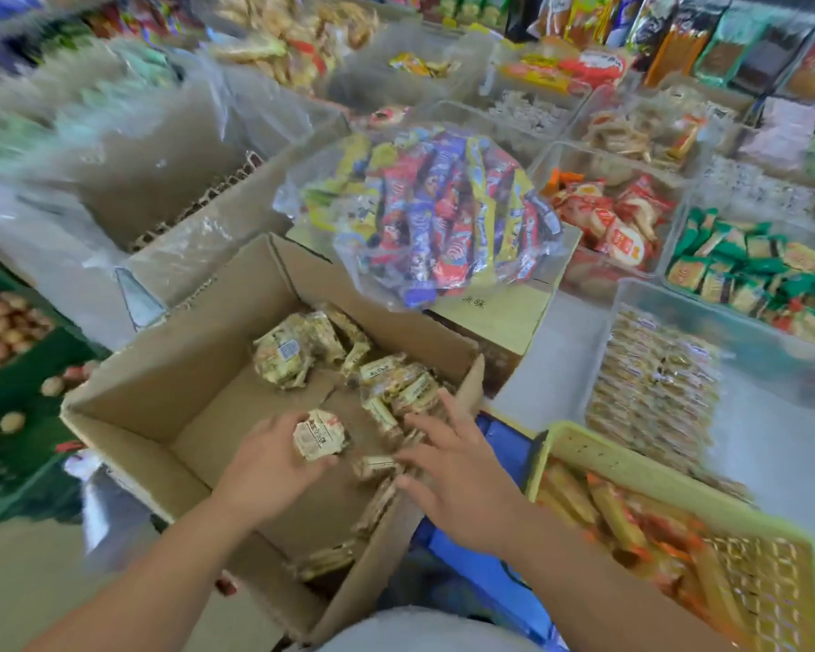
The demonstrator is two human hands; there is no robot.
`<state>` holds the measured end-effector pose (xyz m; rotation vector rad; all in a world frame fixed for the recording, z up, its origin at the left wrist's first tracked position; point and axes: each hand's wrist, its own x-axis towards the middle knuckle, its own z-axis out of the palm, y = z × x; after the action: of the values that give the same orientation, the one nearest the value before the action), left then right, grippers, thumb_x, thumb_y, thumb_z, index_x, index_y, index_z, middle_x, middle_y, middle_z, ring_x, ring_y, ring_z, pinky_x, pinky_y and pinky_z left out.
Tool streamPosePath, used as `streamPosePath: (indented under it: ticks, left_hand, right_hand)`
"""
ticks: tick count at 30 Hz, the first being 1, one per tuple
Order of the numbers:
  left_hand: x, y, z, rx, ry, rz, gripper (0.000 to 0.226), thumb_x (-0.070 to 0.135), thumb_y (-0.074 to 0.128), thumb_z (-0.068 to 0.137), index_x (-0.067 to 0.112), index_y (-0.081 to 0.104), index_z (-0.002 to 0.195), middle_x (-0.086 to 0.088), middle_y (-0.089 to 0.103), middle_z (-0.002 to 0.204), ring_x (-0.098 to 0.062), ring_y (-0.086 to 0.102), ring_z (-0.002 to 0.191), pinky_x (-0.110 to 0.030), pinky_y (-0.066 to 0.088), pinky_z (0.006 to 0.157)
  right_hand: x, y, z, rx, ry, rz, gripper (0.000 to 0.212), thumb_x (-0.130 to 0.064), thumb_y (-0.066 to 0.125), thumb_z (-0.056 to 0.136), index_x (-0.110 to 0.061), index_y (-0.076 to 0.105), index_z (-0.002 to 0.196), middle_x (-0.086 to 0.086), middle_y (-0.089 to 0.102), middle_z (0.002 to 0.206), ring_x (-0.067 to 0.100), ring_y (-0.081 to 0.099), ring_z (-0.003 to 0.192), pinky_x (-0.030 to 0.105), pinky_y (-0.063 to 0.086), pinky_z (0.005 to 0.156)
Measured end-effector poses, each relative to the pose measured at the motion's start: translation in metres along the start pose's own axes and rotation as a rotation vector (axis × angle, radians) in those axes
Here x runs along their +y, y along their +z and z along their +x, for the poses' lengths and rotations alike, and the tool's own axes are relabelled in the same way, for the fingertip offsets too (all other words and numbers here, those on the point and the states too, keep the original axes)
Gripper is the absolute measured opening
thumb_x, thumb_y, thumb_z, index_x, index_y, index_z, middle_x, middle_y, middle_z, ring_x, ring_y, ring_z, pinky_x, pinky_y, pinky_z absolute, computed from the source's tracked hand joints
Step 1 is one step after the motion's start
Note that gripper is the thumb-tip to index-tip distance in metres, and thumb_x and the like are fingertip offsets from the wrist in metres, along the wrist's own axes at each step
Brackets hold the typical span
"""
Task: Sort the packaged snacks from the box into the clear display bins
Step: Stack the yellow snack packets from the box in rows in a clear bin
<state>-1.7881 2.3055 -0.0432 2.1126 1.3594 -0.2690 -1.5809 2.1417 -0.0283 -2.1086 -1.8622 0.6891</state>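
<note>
An open cardboard box (170, 407) sits in front of me, with several cream-and-gold snack packs (297, 350) loose on its floor and along its right wall. My left hand (264, 468) is inside the box, fingers closed on one small snack pack (318, 435). Spread over the packs by the right wall, my right hand (457, 472) touches them with fingers apart and grips nothing. A clear display bin (744, 350) to the right holds rows of the same pale packs (655, 392).
A clear bag of red, blue and yellow bars (443, 214) lies on a second carton (504, 317) behind the box. More clear bins hold red packs (608, 218) and green packs (744, 270). A yellow basket (579, 444) stands at right, a green crate (29, 416) at left.
</note>
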Motion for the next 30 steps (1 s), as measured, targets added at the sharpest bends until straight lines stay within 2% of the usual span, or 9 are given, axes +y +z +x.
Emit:
streamPosePath:
  ticks: [5,9,11,14,17,20,23,26,30]
  left_hand:
    - [-0.015,-0.002,0.049,-0.266,0.121,0.140,0.092,0.066,0.074,0.080,0.026,0.038,0.154,-0.010,0.043,0.155,-0.029,0.041,0.142,-0.037,0.039,0.112]
    - [0.003,0.020,0.066,-0.474,0.299,0.157,0.104,0.071,0.078,0.070,0.026,0.038,0.155,-0.005,0.046,0.155,-0.025,0.049,0.136,-0.038,0.044,0.110]
    - [0.015,0.039,0.064,-0.578,0.346,0.169,0.104,0.064,0.079,0.071,0.023,0.034,0.156,-0.006,0.050,0.151,-0.026,0.054,0.129,-0.038,0.048,0.103]
    - [0.021,0.068,0.060,-0.547,0.349,0.197,0.086,0.049,0.077,0.078,0.023,0.039,0.150,-0.008,0.062,0.132,-0.025,0.063,0.110,-0.033,0.053,0.084]
    - [0.021,0.077,0.059,-0.491,0.329,0.246,0.089,0.052,0.076,0.072,0.027,0.038,0.149,-0.005,0.063,0.124,-0.026,0.064,0.106,-0.033,0.052,0.075]
    - [0.020,0.077,0.062,-0.438,0.344,0.287,0.090,0.046,0.079,0.068,0.025,0.037,0.145,0.002,0.057,0.101,-0.023,0.060,0.090,-0.032,0.049,0.064]
    - [0.017,0.077,0.065,-0.437,0.320,0.242,0.099,0.047,0.080,0.064,0.024,0.035,0.150,0.003,0.056,0.105,-0.021,0.058,0.091,-0.029,0.048,0.062]
    - [0.013,0.076,0.067,-0.475,0.306,0.238,0.101,0.047,0.083,0.065,0.024,0.039,0.153,-0.003,0.064,0.125,-0.025,0.064,0.106,-0.033,0.055,0.076]
    - [0.011,0.067,0.071,-0.475,0.370,0.359,0.089,0.028,0.079,0.075,0.026,0.038,0.154,-0.004,0.064,0.118,-0.023,0.063,0.095,-0.030,0.053,0.065]
  right_hand:
    - [-0.003,0.008,0.006,-0.069,0.120,0.110,0.031,-0.053,0.044,0.102,-0.041,0.062,0.124,-0.018,0.016,0.164,0.007,-0.039,0.144,0.056,0.011,0.124]
    - [-0.008,0.011,0.009,-0.084,0.222,0.126,0.030,-0.055,0.041,0.102,-0.045,0.060,0.123,-0.022,0.014,0.163,0.004,-0.038,0.144,0.062,0.019,0.120]
    - [-0.013,0.012,0.011,-0.077,0.264,0.114,0.030,-0.054,0.040,0.103,-0.045,0.061,0.122,-0.023,0.012,0.163,0.003,-0.038,0.143,0.063,0.023,0.117]
    - [-0.021,0.013,0.013,-0.063,0.315,0.097,0.027,-0.048,0.040,0.105,-0.045,0.061,0.121,-0.023,0.012,0.161,0.002,-0.038,0.143,0.063,0.027,0.114]
    - [-0.027,0.013,0.012,-0.060,0.348,0.082,0.028,-0.042,0.041,0.105,-0.045,0.061,0.124,-0.023,0.011,0.161,0.002,-0.038,0.143,0.061,0.026,0.113]
    - [-0.032,0.012,0.012,-0.054,0.371,0.086,0.029,-0.037,0.042,0.105,-0.043,0.061,0.125,-0.020,0.011,0.163,0.003,-0.038,0.143,0.059,0.024,0.114]
    - [-0.035,0.012,0.013,-0.057,0.392,0.081,0.030,-0.035,0.042,0.105,-0.042,0.061,0.127,-0.019,0.010,0.164,0.003,-0.038,0.143,0.059,0.026,0.113]
    - [-0.035,0.012,0.015,-0.052,0.394,0.088,0.030,-0.035,0.042,0.104,-0.043,0.060,0.126,-0.017,0.010,0.164,0.003,-0.038,0.143,0.060,0.026,0.113]
    - [-0.035,0.014,0.015,-0.035,0.396,0.097,0.030,-0.034,0.043,0.104,-0.043,0.060,0.126,-0.017,0.010,0.163,0.003,-0.037,0.144,0.060,0.024,0.114]
